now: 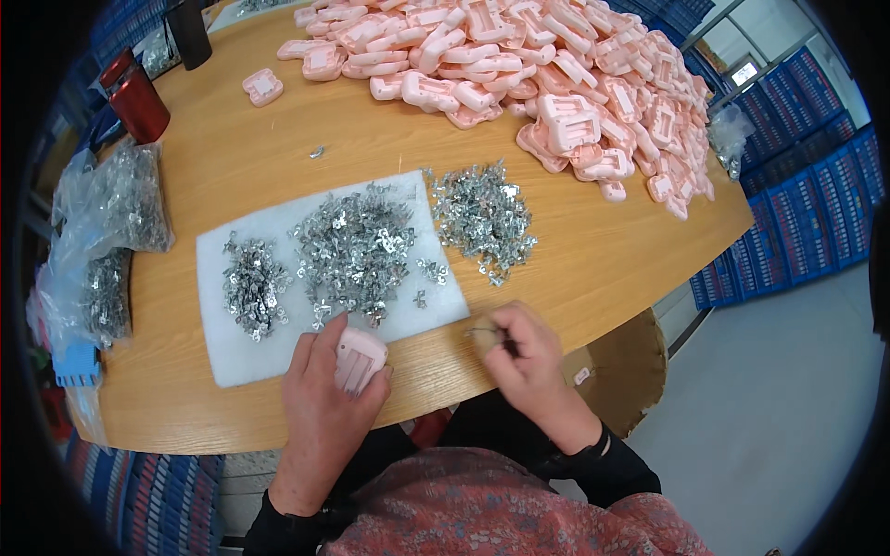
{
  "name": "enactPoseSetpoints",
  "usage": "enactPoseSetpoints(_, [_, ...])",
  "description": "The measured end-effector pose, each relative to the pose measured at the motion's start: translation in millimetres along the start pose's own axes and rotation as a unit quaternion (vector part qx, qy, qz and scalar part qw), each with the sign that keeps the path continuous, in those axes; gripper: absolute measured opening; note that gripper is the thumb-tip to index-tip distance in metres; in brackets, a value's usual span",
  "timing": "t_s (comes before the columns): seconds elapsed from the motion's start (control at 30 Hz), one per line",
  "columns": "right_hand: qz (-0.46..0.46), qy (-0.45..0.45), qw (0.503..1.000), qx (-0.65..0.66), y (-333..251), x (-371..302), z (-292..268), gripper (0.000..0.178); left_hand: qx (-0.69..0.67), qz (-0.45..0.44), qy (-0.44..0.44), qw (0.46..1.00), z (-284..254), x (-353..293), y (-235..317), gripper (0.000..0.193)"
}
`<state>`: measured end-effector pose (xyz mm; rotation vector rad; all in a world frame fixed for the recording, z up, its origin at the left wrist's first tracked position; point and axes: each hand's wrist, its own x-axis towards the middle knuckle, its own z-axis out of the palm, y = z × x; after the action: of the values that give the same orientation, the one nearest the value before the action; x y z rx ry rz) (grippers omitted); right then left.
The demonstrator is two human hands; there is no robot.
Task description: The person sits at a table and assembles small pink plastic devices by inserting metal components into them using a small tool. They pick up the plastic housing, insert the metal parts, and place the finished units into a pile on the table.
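Nearest the viewer, the left hand [320,398] is curling around a pink plastic housing [359,360], fingers closed on it and pressing it down at the near edge of the white felt pad [241,357]. Just beside it, the right hand [524,357] is pinching shut on a small dark tool or clip [487,332] over the bare wooden table [575,269]; exactly what it is gripping is too small to tell. By the look of it, the person is working in the fitting step, bringing a metal piece to the housing, and the next move calls for a fine, steady alignment of the two hands, now slightly apart. Moving outward, three heaps of small shiny metal clips are sitting in a row: a small heap [252,289] and a bigger heap [357,250] on the pad, a third heap [482,218] just off its right edge. To the left, clear plastic bags of more clips [116,208] are slumping at the table edge, with a blue plastic block [76,363] below them. Farther back, a red cylindrical can [137,97] is standing upright, and a great mound of pink housings [556,74] is filling the far side. Beyond, stacked blue crates [797,195] are lining the right.
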<state>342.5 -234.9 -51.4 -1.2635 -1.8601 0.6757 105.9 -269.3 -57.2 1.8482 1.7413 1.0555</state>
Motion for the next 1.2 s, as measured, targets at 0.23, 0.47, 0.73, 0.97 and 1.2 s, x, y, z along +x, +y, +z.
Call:
enactPoseSetpoints(0.23, [0.070, 0.084, 0.992, 0.064, 49.7, -6.1, -23.1, 0.013, 0.026, 0.001, -0.003, 1.000, -1.0, 1.4, 2.5, 0.063])
enactPoseSetpoints(0.47, [0.136, 0.096, 0.970, 0.176, 53.9, -5.8, -23.3, 0.007, 0.036, 0.007, -0.005, 0.999, -0.2, 1.5, 0.5, 0.066])
enactPoseSetpoints(0.73, [0.193, 0.112, 0.941, 0.255, 42.8, -2.7, -26.6, 0.008, 0.022, -0.004, -0.005, 1.000, -2.6, -1.4, -0.1, 0.069])
enactPoseSetpoints(0.97, [0.290, 0.115, 0.825, 0.471, 53.3, 21.3, -50.0, 0.009, 0.045, 0.019, 0.000, 0.999, 4.9, -1.3, -6.7, 0.069])
enactPoseSetpoints(1.2, [0.291, 0.119, 0.786, 0.532, 58.6, 27.9, -58.6, 0.011, 0.008, 0.019, 0.008, 1.000, 8.8, -3.0, -6.3, 0.071])
